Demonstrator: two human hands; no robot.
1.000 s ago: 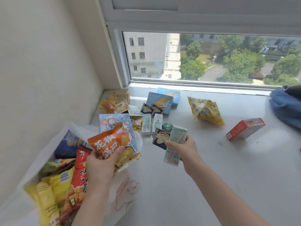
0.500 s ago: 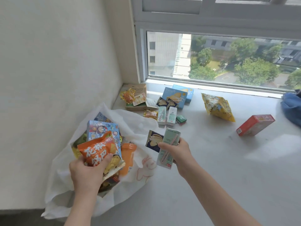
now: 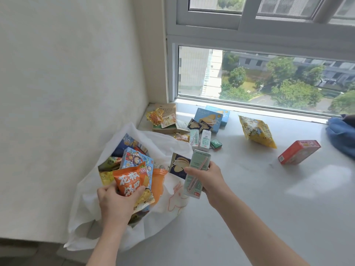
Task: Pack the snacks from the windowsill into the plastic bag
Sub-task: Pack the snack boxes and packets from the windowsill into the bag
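Observation:
A white plastic bag (image 3: 90, 214) lies open at the sill's left end with several snack packs inside. My left hand (image 3: 115, 206) grips an orange snack packet (image 3: 130, 181) together with a blue cartoon box (image 3: 137, 160) over the bag's mouth. My right hand (image 3: 209, 179) holds a pale green drink carton (image 3: 197, 166) with a straw and a dark small packet (image 3: 178, 165), just right of the bag. More snacks lie on the windowsill (image 3: 249, 208): blue boxes (image 3: 209, 118), two small cartons (image 3: 199, 138), a yellow bag (image 3: 257, 131), a red box (image 3: 298, 151).
A brown box with small orange packets (image 3: 163, 118) sits in the sill's far left corner, against the wall. A small green packet (image 3: 216, 144) lies by the cartons. Blue cloth (image 3: 343, 135) lies at the right edge. The window frame runs along the back.
My left hand has carried the orange packet and blue box down over the bag's mouth. My right hand has kept the green carton and dark packet beside the bag. The view has shifted left.

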